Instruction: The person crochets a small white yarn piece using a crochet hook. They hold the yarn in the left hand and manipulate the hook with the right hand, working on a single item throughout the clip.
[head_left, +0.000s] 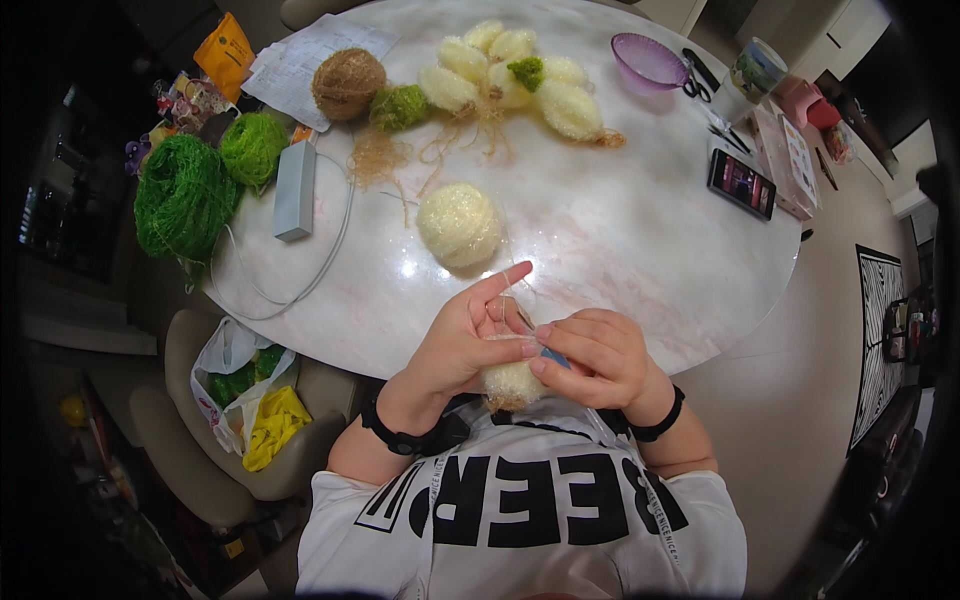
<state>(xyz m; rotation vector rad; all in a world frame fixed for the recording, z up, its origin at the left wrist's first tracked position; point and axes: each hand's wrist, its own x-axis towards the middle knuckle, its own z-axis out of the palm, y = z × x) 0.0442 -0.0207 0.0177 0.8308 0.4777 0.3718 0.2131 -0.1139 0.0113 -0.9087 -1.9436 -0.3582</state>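
A small cream crocheted piece (516, 381) with brown yarn at its lower end is pinched in my left hand (454, 337), close to my body. My left index finger points up and out, and a thin cream strand runs past it. My right hand (604, 360) grips the blue handle of a crochet hook (556, 358). The metal tip meets the upper edge of the piece near my left thumb; the exact stitch is too small to tell. Just beyond my hands, a ball of cream yarn (459, 225) rests on the marbled table (645, 225).
Finished cream crocheted pieces (570, 109) lie at the back beside a brown yarn ball (349, 84). Green yarn (184, 196) and a grey box-shaped device (294, 191) with a cable stand left. Rightward are a purple bowl (649, 63), scissors (697, 88) and a phone (742, 184).
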